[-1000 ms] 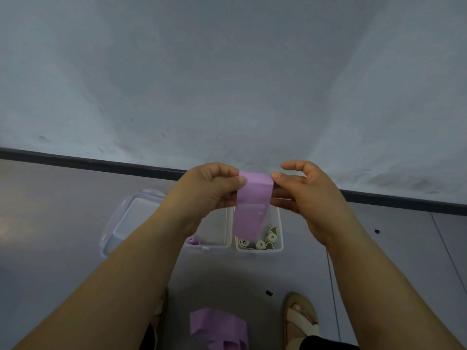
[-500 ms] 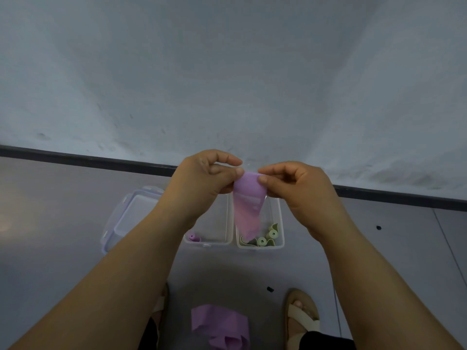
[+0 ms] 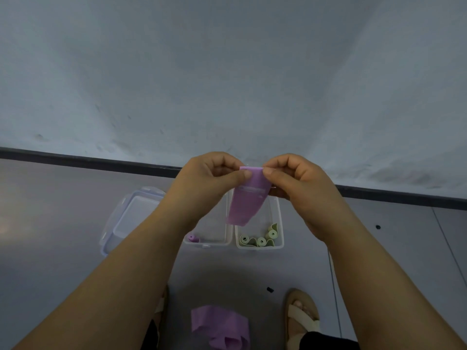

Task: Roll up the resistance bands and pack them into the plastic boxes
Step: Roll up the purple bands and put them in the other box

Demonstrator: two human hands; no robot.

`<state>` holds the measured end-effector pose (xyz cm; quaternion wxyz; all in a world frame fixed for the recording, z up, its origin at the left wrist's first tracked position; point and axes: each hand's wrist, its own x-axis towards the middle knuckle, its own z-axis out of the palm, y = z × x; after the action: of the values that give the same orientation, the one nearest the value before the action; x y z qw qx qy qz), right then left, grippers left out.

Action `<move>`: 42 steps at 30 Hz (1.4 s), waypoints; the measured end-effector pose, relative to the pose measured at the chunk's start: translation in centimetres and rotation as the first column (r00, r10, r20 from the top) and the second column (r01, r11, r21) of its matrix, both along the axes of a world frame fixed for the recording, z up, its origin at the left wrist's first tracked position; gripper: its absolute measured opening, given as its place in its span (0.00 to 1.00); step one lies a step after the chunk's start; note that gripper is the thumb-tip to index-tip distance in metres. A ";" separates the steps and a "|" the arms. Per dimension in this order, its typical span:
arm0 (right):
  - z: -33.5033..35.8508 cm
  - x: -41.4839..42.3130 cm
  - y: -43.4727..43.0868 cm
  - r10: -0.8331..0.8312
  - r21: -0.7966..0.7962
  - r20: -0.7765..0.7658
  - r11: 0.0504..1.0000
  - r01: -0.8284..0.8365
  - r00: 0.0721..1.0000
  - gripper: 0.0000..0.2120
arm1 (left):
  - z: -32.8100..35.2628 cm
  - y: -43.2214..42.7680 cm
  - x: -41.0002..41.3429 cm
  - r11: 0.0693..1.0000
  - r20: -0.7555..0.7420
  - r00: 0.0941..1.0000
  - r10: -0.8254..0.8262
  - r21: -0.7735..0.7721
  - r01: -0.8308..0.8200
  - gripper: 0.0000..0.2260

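Noted heap of loose purple bands (image 3: 219, 327) nearest, on floor between the feet, with sandal (image 3: 302, 319) just right of it. Higher up, saw left hand (image 3: 204, 180) and right hand (image 3: 298, 183) close together, pinching top edge of purple band (image 3: 246, 203) thumb-to-forefinger, other fingers curled. Saw it hanging in air over two clear boxes. Beyond, on floor, side by side: left box (image 3: 207, 245) with one purple roll (image 3: 192, 238), right box (image 3: 260, 247) with green rolls (image 3: 260, 239). Spotted lid (image 3: 126, 218) left of them. Farthest: dark baseboard (image 3: 101, 161).
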<state>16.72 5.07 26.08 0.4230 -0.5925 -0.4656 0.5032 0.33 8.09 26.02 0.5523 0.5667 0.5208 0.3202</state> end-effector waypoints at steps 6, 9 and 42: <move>-0.4 0.2 0.0 0.003 0.015 0.039 1.000 -0.003 0.999 0.03 | 0.1 0.0 0.1 0.998 0.106 0.993 0.047 -0.040 -0.043 0.01; -0.4 0.1 0.0 0.008 0.020 0.043 1.000 -0.009 0.999 0.03 | 0.0 0.0 0.1 0.998 0.098 0.995 0.021 -0.055 -0.016 0.02; 0.4 -0.3 -0.2 0.085 0.113 0.020 0.990 -0.087 0.996 0.14 | 0.1 0.2 0.2 1.000 0.071 0.997 0.002 0.005 -0.002 0.04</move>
<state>16.46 4.82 26.50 0.4308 -0.5505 -0.5217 0.4891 0.48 8.28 26.09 0.5687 0.5558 0.5006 0.3421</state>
